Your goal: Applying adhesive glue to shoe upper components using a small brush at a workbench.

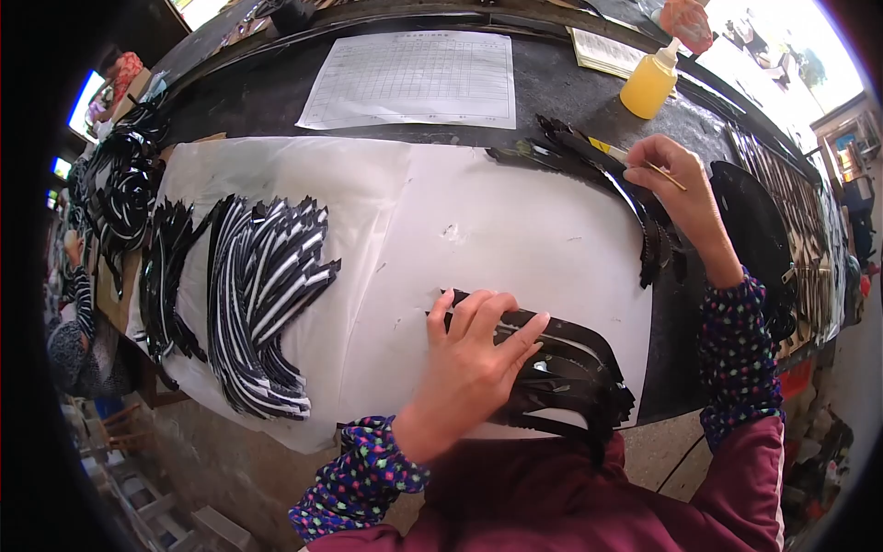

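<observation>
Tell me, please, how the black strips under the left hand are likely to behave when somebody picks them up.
The black strips look thin, so they are probably light. Their long, curved shapes suggest they may flex rather than stay rigid. Near the left hand they overlap and show shiny spots, so some might slip apart.

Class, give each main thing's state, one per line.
Black curved strips, near edge: overlapping
Left hand: resting on them
Right hand: pinching thin tan stick
Black strips beside right hand: overlapping
Black-and-white striped strips: fanned, overlapping
Yellow squeeze bottle, pale nozzle: standing
White printed paper sheet: lying flat
</observation>
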`<state>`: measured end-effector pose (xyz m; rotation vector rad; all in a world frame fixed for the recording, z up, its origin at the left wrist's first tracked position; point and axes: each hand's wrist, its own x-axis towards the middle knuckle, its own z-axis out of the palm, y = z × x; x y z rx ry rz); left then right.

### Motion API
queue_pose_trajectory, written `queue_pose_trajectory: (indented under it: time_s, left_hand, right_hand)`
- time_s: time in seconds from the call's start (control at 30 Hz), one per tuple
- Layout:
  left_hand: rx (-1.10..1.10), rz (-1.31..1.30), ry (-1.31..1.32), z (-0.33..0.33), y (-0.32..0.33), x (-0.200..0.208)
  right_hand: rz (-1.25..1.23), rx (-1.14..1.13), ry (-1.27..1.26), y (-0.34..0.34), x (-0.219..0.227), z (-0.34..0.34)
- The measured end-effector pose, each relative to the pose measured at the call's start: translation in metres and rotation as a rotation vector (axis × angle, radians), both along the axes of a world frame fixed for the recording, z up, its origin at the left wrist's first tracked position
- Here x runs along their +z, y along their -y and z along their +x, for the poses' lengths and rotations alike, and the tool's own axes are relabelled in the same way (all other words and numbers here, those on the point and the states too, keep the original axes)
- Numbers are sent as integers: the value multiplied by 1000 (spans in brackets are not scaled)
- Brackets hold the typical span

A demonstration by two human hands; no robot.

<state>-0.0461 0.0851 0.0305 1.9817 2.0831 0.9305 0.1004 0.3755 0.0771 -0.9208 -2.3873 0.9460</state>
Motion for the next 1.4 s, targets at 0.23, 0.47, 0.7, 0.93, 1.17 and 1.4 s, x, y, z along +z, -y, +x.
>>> queue_pose_trajectory:
  time_s: [0.23, 0.47, 0.7, 0.93, 1.17, 1.4]
  left_hand:
    - [186, -9, -99, -15, 32, 3]
    - [203, -59, -218, -11, 40, -4]
    - [216, -52, -180, -15, 43, -4]
    - [193, -13, -197, -16, 40, -6]
    - [169, -47, -225, -17, 37, 5]
    - [48, 0, -167, -14, 9, 34]
  right_hand:
    - [481, -158, -351, 29, -13, -5]
    - [723, 151, -288, 78, -7, -21]
    - [334, 226, -152, 81, -6, 1]
    - [409, 474, -5, 89, -26, 40]
    - [597, 508, 34, 94, -36, 53]
    - [560, 440, -26, 100, -40, 49]
